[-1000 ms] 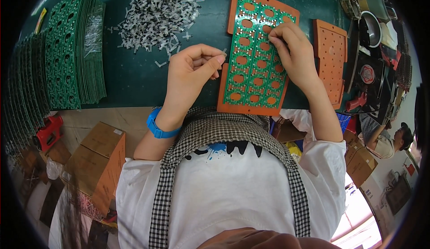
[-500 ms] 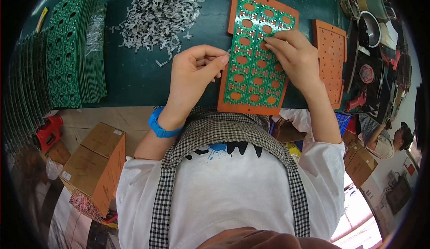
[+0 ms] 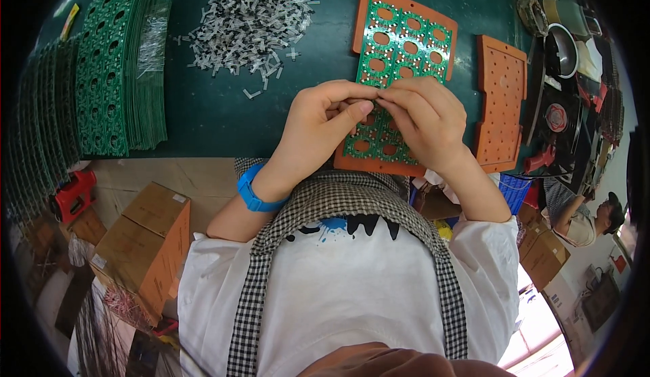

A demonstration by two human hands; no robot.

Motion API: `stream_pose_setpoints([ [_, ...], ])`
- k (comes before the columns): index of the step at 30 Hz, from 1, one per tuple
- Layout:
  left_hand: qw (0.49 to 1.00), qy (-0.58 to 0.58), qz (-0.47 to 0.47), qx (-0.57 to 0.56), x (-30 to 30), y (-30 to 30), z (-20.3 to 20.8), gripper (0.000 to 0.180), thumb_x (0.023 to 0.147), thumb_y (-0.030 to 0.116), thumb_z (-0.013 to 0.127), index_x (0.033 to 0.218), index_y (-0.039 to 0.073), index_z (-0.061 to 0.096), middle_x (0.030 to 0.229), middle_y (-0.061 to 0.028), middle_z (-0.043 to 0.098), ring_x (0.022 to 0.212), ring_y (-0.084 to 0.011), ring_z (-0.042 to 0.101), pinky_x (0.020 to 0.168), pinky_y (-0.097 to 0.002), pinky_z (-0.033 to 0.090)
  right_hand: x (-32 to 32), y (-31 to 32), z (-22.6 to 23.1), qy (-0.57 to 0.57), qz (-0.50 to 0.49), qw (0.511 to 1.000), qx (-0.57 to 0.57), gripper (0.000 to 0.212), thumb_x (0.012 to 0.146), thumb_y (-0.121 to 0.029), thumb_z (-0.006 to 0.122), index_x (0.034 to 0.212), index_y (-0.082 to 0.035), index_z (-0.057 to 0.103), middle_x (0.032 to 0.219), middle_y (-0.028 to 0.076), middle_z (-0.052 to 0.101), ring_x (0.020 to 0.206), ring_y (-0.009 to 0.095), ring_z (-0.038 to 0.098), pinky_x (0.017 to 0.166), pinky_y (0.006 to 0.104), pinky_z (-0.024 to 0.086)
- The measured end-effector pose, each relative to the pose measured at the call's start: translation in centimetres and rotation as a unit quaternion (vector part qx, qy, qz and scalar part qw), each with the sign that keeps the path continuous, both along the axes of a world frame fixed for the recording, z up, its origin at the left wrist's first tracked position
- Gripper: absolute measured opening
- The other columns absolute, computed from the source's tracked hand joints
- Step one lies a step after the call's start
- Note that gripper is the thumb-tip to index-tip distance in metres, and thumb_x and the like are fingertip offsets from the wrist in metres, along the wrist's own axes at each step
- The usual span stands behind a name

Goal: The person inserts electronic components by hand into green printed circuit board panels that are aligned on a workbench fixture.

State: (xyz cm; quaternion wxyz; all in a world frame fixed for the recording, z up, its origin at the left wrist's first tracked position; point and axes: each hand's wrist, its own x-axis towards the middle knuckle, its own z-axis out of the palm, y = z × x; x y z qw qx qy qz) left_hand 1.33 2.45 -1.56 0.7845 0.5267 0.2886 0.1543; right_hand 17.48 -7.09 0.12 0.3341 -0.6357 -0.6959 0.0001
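A green circuit board panel [image 3: 408,48] with rows of oval holes lies on an orange fixture plate [image 3: 367,0] in front of me. My left hand [image 3: 332,114] is closed in a pinch over the panel's left part, with other fingers curled under. From the right, my right hand [image 3: 428,114] reaches over the panel, also pinching. The two hands' fingertips meet above the board, and whatever they hold is hidden or too small to make out. A pile of small clear-and-black parts [image 3: 250,25] lies to the left of the plate.
Stacked green circuit panels [image 3: 115,65] stand at the left of the green table [image 3: 217,119]. A second orange plate [image 3: 501,99] with small holes lies to the right, beside a cluttered area with a white-rimmed bowl [image 3: 562,50]. Cardboard boxes [image 3: 142,245] sit below on the left.
My left hand has moved right, from the panel's edge to over it. My right hand has come down and left, so the fingertips of both hands now meet.
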Motion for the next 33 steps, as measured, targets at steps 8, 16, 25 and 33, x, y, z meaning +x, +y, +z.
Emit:
stream_pose_setpoints([
  [8,0.828,0.137,0.022,0.544,-0.1,3.6,-0.4,0.018,0.077,0.007,0.067,0.096,0.008,0.069,0.079,-0.0049,0.060,0.072,-0.0221,0.057,0.061,-0.0330,0.046,5.6,1.8,-0.2,0.066,-0.132,0.984,-0.102,0.007,0.085,-0.008,0.063,0.089,-0.002,0.061,0.086,0.009,0.062,0.080,0.025,0.061,0.069,0.0333,0.048],
  [16,0.817,0.111,-0.159,0.543,0.3,4.7,-0.1,0.012,0.077,0.011,0.067,0.088,0.008,0.065,0.075,-0.0073,0.054,0.072,-0.0266,0.058,0.062,-0.0372,0.046,7.9,2.8,-1.6,0.170,-0.137,0.969,-0.114,0.009,0.087,-0.007,0.063,0.090,0.001,0.062,0.088,0.004,0.058,0.075,0.012,0.051,0.068,0.0246,0.042],
  [25,0.773,0.147,-0.175,0.592,0.3,4.1,0.2,0.007,0.078,0.009,0.064,0.081,0.006,0.059,0.075,-0.0082,0.054,0.071,-0.0277,0.059,0.061,-0.0364,0.046,9.4,3.8,-2.8,0.123,-0.106,0.983,-0.079,0.012,0.086,-0.012,0.064,0.091,-0.001,0.065,0.087,0.006,0.060,0.079,0.017,0.060,0.070,0.0265,0.047],
  [33,0.862,0.104,-0.023,0.496,-1.2,4.0,-0.9,0.008,0.081,0.002,0.062,0.089,0.005,0.060,0.078,-0.0050,0.058,0.062,-0.0170,0.057,0.055,-0.0292,0.045,9.4,3.4,-2.2,0.125,-0.084,0.982,-0.111,0.009,0.084,-0.011,0.065,0.088,-0.003,0.065,0.087,0.005,0.062,0.085,0.021,0.058,0.076,0.0305,0.046],
])
